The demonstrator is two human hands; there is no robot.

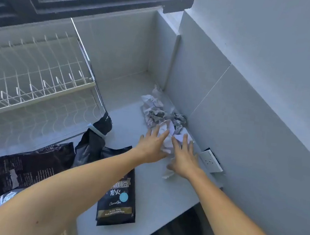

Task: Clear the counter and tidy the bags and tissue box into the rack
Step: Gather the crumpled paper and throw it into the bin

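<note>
Two bare forearms reached out over the counter (160, 195). A black coffee bag (118, 200) lay flat near its front edge, with another dark bag (25, 166) to its left under the wire rack (39, 77). Farther on, the left hand (151, 149) and right hand (185, 159), fingers spread and straight, pressed on crumpled paper (162, 116), apparently tissue, heaped against the tiled wall (228, 106).

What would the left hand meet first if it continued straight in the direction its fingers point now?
Most likely the crumpled paper. The left hand lies open, its fingertips already at the near edge of the pile, beside the right hand. Past the paper stands the tiled wall; depth there is unclear.
</note>
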